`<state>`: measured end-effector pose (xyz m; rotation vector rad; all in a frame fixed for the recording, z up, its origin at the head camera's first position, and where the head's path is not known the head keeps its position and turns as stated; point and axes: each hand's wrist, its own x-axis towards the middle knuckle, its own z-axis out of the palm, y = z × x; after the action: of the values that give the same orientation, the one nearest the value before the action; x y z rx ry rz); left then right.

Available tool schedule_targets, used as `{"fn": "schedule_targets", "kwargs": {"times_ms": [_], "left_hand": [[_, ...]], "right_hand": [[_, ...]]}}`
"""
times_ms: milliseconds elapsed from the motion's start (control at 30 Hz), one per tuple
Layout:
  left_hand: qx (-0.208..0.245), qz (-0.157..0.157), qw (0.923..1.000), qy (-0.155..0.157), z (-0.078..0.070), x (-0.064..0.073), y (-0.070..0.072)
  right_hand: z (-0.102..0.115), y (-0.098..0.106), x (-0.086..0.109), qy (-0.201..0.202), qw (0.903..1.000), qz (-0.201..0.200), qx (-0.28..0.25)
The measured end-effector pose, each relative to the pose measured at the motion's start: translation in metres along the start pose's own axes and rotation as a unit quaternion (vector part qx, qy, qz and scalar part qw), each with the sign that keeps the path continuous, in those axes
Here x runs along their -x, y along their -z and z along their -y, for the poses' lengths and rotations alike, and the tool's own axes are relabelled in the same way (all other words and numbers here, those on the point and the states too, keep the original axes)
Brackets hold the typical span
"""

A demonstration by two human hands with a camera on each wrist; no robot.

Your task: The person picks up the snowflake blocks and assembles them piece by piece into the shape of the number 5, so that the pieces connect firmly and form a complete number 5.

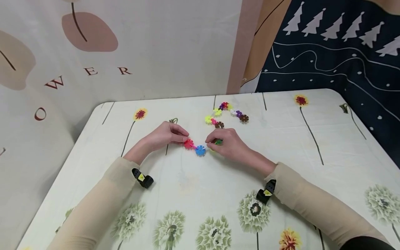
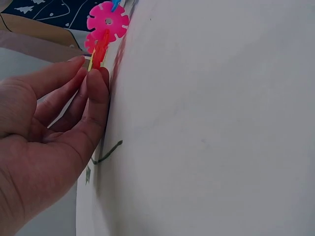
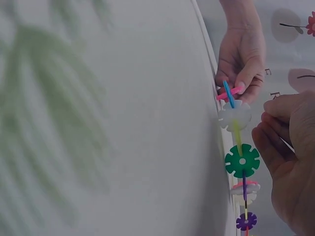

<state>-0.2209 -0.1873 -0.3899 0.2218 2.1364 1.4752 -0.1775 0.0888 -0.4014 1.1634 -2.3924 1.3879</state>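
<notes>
My left hand pinches the near end of a chain of notched plastic snowflake discs. Between its thumb and fingertips is a red disc, with a pink disc just beyond it. Along the chain follow a blue disc, a white disc, a yellow disc and a green disc. Close beside the white and green discs is my right hand, its fingers loosely bent. In the right wrist view its fingertips lie apart from the discs, with nothing between them.
Farther back on the table several more linked discs curve round, among them a brown disc and a light yellow disc. A flower-printed cloth covers the table. Printed curtains hang behind its far edge.
</notes>
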Motion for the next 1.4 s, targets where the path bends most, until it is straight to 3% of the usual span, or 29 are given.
{"fn": "schedule_targets", "kwargs": {"times_ms": [467, 667, 833, 1100, 1400], "left_hand": [[-0.004, -0.011, 0.9999, 0.006, 0.000, -0.006, 0.007], [0.038, -0.029, 0.9988, 0.003, -0.002, -0.030, 0.011], [0.055, -0.041, 0.9976, 0.000, -0.009, -0.055, 0.008], [0.012, -0.052, 0.9986, 0.003, -0.028, -0.083, -0.008], [0.000, -0.032, 0.9994, 0.017, -0.038, -0.102, -0.019]], "right_hand": [[-0.002, 0.007, 0.008, 0.036, 0.9992, -0.015, 0.000], [-0.001, 0.014, 0.020, 0.041, 0.9991, -0.011, 0.003], [0.003, 0.019, 0.033, 0.019, 0.9997, 0.013, -0.003], [0.006, 0.023, 0.045, -0.003, 0.9987, 0.049, -0.012], [0.003, 0.026, 0.047, -0.022, 0.9972, 0.069, -0.018]]}}
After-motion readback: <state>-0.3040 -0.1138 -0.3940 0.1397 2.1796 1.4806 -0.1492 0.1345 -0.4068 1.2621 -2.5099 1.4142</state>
